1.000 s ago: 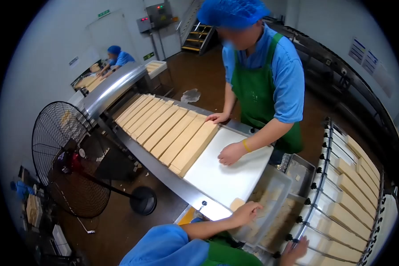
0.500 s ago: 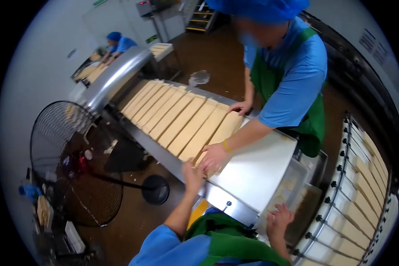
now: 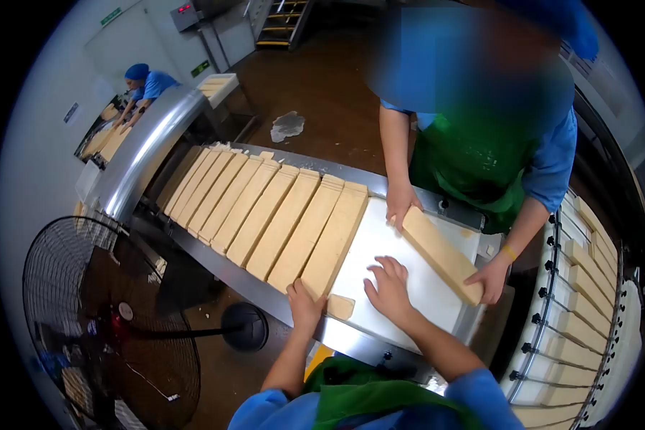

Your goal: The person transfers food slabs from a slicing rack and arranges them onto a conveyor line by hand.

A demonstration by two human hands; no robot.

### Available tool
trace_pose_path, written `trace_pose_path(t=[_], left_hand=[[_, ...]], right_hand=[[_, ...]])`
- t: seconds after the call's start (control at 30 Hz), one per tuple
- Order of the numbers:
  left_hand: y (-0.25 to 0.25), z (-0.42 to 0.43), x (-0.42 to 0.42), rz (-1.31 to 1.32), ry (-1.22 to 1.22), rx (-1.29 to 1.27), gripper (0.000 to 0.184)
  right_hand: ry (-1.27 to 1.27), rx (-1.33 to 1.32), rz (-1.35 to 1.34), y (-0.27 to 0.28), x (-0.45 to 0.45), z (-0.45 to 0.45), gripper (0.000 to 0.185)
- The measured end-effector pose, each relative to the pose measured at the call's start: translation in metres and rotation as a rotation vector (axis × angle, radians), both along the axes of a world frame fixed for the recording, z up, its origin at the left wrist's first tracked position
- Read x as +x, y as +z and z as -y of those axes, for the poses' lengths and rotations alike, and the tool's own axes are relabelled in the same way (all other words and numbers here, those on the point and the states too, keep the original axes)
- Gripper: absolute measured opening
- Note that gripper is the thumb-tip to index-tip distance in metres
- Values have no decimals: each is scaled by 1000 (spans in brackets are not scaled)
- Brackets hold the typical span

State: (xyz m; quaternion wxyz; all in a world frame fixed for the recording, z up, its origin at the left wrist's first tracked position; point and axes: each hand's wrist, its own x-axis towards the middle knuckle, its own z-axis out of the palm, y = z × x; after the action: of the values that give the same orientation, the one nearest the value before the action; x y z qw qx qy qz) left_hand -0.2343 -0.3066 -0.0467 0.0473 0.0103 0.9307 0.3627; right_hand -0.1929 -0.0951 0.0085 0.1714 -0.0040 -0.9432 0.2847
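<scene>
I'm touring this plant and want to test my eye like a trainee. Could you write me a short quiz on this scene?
1. Pick one: what does the camera wearer's left hand touch?
A) The black wire-cage fan
B) The near end of a long, beige, rectangular block
C) The curved silver metal hood

2. True or false: the wearer's right hand is gripping a block.

3. Fill in: across the flat white surface, the co-worker in a blue shirt and green apron holds another long beige block with ___ hands.

Key:
1: B.
2: False; it is open and holds nothing.
3: two.
</scene>
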Motion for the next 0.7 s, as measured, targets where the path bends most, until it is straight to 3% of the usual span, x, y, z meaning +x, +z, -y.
trace_pose_path(t=[0.1,0.13,0.23,0.3,0.33,0.57,0.6,0.67,0.7], left_hand=[[1,1,-5,-8,-86,-27,79],[6,0,-7,47,-93,-28,80],[-8,3,-8,92,-171,-100,84],[-20,4,-8,-120,-254,-262,90],[-22,4,-8,-62,-279,-305,95],[-18,-1,-12,269,-310,-200,100],[-40,3,-11,267,-357,-285,105],[-25,-4,-22,490,-321,-180,108],[-26,-4,-23,432,-413,-137,107]], right_hand=[[-61,179,115,-29,-76,7,53],[-96,204,265,-36,-102,7,61],[-255,288,358,-56,-169,-1,67],[-302,247,421,-50,-198,-8,67],[-322,199,481,-47,-208,-9,68],[-387,9,733,-16,-206,-20,65],[-466,-55,739,-6,-195,-25,65],[-594,-158,817,-11,-180,-46,79],[-678,-170,766,2,-158,-54,79]])
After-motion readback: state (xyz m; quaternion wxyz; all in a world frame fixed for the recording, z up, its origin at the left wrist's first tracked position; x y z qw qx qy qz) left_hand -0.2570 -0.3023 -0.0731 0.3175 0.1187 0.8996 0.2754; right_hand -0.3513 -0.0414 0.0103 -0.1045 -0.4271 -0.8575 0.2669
